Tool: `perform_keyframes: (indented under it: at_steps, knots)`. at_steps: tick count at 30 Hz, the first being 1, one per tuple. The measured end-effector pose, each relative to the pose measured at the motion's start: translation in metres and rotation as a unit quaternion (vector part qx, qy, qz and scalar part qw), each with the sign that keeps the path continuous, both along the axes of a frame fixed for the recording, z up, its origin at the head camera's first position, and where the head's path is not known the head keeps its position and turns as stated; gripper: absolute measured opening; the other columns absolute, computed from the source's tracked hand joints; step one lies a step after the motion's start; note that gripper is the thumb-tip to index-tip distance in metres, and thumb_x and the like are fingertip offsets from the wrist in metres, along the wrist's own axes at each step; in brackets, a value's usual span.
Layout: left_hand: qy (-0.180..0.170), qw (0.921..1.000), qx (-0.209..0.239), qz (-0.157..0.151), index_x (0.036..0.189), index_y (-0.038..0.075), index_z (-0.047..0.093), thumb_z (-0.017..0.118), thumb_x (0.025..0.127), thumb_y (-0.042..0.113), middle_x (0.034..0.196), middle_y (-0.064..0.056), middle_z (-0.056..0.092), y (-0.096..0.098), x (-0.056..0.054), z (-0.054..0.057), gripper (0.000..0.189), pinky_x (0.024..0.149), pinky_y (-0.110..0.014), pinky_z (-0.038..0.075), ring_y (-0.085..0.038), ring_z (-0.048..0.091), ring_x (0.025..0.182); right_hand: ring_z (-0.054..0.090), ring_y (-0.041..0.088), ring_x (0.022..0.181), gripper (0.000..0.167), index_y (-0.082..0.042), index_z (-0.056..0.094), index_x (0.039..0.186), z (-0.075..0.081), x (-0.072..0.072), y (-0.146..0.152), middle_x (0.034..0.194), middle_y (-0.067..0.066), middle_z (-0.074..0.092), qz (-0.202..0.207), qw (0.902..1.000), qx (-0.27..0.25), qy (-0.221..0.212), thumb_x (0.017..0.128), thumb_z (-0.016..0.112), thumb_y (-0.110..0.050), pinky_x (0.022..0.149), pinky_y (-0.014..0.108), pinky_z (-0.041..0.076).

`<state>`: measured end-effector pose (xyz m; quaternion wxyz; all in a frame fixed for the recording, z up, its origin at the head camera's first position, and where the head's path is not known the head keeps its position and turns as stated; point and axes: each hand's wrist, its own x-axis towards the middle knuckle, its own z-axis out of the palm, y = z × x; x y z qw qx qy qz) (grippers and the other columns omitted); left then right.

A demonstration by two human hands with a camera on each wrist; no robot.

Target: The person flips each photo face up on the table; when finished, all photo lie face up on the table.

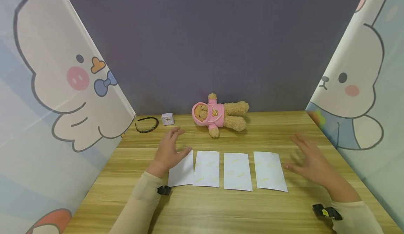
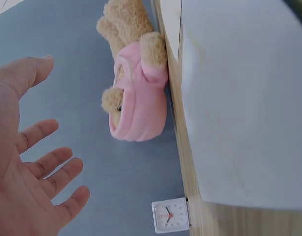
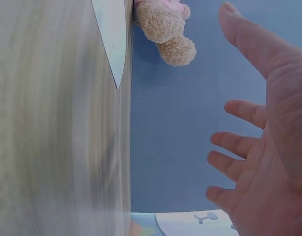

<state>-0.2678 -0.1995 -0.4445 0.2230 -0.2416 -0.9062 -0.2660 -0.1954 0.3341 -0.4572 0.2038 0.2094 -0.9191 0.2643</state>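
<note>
Several white paper cards with faint yellow marks lie in a row across the wooden table. My left hand (image 1: 167, 154) hovers over the leftmost card (image 1: 183, 173), overlapping its upper part in the head view; its fingers are spread and hold nothing. Off to the right of the rightmost card (image 1: 270, 172) is my right hand (image 1: 314, 165), slightly blurred, fingers apart, nothing in it. Between them are two further cards, the left-middle card (image 1: 206, 169) and the right-middle card (image 1: 237, 172). Both wrist views show relaxed, empty palms.
Behind the cards a teddy bear (image 1: 217, 114) in a pink hoodie lies on its side, head to the left. A small white clock (image 1: 168, 119) and a black headband (image 1: 147, 131) are at the back left. A dark panel (image 1: 221, 44) backs the table (image 1: 202, 209); cartoon-printed sheets flank it.
</note>
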Motion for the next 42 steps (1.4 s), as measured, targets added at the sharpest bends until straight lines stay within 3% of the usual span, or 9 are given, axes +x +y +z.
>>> perform_keyframes:
  at_steps: [3,6,19,26,28,31,33,35,42]
  knots:
    - [0.002,1.0000,-0.001,-0.009,0.144,0.004,0.057,0.088,0.086,0.033,0.148,-0.021,0.050,0.004,0.001,-0.002,0.071,0.109,-0.061,0.041,-0.041,0.050,0.135,0.033,0.066,0.136,0.107,-0.006,0.042,0.158,-0.001,0.003,-0.001,0.157,0.035,0.036,0.002,0.9998,-0.008,-0.021,0.070,0.099,-0.029,0.102,0.083,0.028]
    - [0.004,0.9997,-0.002,-0.022,0.144,0.004,0.057,0.087,0.086,0.034,0.148,-0.020,0.051,0.010,0.002,-0.003,0.071,0.108,-0.061,0.043,-0.041,0.053,0.133,0.034,0.066,0.136,0.108,-0.007,0.040,0.160,-0.001,0.005,-0.001,0.157,0.035,0.036,0.009,0.9993,-0.012,-0.035,0.071,0.099,-0.029,0.096,0.084,0.031]
    - [-0.012,0.9973,-0.018,-0.069,0.146,0.005,0.055,0.085,0.088,0.040,0.147,-0.018,0.053,0.044,0.014,-0.005,0.074,0.110,-0.056,0.044,-0.038,0.054,0.133,0.038,0.062,0.135,0.099,-0.007,0.048,0.154,0.001,0.016,-0.008,0.155,0.031,0.041,0.020,0.9979,-0.020,-0.058,0.072,0.099,-0.033,0.094,0.080,0.036]
    - [-0.056,0.9942,-0.024,-0.088,0.153,0.012,0.049,0.080,0.090,0.052,0.153,-0.008,0.049,0.059,0.020,-0.004,0.080,0.115,-0.047,0.041,-0.028,0.048,0.140,0.043,0.057,0.133,0.095,-0.006,0.053,0.149,-0.003,0.018,-0.009,0.152,0.028,0.045,0.031,0.9980,-0.013,-0.053,0.071,0.099,-0.033,0.091,0.075,0.041]
    - [-0.063,0.9932,-0.026,-0.094,0.153,0.012,0.048,0.079,0.091,0.054,0.153,-0.006,0.049,0.063,0.021,-0.005,0.081,0.114,-0.047,0.041,-0.026,0.048,0.140,0.044,0.055,0.133,0.093,-0.006,0.054,0.148,-0.004,0.018,-0.010,0.153,0.026,0.046,0.032,0.9981,-0.011,-0.053,0.071,0.099,-0.034,0.097,0.068,0.043]
    - [-0.071,0.9920,-0.032,-0.099,0.154,0.015,0.047,0.077,0.091,0.056,0.152,-0.004,0.049,0.070,0.023,-0.007,0.081,0.113,-0.046,0.043,-0.025,0.049,0.140,0.046,0.052,0.132,0.092,-0.006,0.055,0.147,-0.007,0.019,-0.009,0.153,0.025,0.047,0.035,0.9982,-0.011,-0.047,0.071,0.099,-0.034,0.111,0.038,0.039]
    - [-0.078,0.9910,-0.033,-0.104,0.155,0.016,0.046,0.077,0.091,0.056,0.153,-0.005,0.049,0.074,0.024,-0.008,0.081,0.113,-0.046,0.043,-0.025,0.048,0.140,0.047,0.050,0.131,0.091,-0.005,0.056,0.146,-0.008,0.019,-0.010,0.152,0.023,0.049,0.038,0.9985,-0.010,-0.039,0.071,0.099,-0.034,0.108,0.016,0.029]
    - [-0.086,0.9897,-0.032,-0.109,0.155,0.017,0.045,0.079,0.091,0.054,0.153,-0.003,0.049,0.079,0.026,-0.009,0.081,0.113,-0.046,0.043,-0.024,0.048,0.141,0.048,0.049,0.130,0.091,-0.004,0.057,0.145,-0.009,0.020,-0.009,0.150,0.022,0.051,0.042,0.9986,-0.011,-0.032,0.070,0.100,-0.034,0.103,0.005,0.019]
    - [-0.087,0.9855,-0.026,-0.143,0.154,0.014,0.047,0.081,0.091,0.047,0.152,0.000,0.048,0.095,0.032,-0.012,0.079,0.112,-0.046,0.045,-0.024,0.049,0.140,0.050,0.043,0.128,0.091,-0.007,0.060,0.143,-0.012,0.021,-0.011,0.147,0.019,0.054,0.050,0.9984,-0.009,-0.025,0.067,0.101,-0.034,0.102,0.003,0.019]
